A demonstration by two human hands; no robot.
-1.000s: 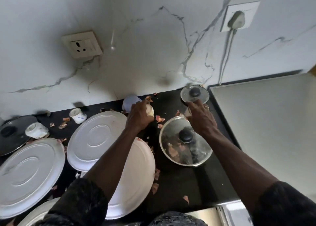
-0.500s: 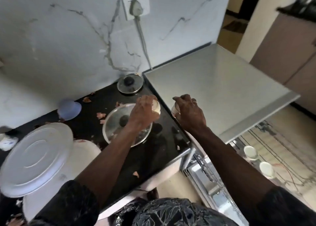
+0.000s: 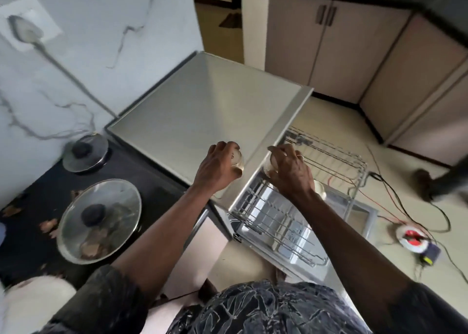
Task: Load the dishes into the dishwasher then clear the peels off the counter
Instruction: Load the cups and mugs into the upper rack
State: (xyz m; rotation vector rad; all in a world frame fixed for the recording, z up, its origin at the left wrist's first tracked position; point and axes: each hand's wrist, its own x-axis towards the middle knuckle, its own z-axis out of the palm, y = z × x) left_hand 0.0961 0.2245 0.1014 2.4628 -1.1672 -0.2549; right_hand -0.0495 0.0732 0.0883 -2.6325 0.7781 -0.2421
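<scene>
1. Head view: the left hand (image 3: 215,170) is closed around a small pale cup (image 3: 236,157), held over the front right corner of the dishwasher's grey top (image 3: 202,111).
2. The right hand (image 3: 291,171) is closed on a second small cup (image 3: 272,162), mostly hidden by the fingers, just beyond the grey top's right edge and above the pulled-out wire rack (image 3: 276,222).
3. Another pale cup (image 3: 319,189) sits in that rack, partly hidden behind the right wrist.
4. The upper wire rack (image 3: 329,156) juts out beyond the hands, over the floor.
5. On the black worktop (image 3: 141,176) to the left, a large glass lid (image 3: 98,217) lies near the front edge, and a smaller glass lid (image 3: 84,152) lies at the back against the wall.
6. Brown peels (image 3: 48,226) are scattered along the worktop's left side, some showing under the large lid.
7. A white plate (image 3: 35,300) shows at the worktop's front left corner.
</scene>
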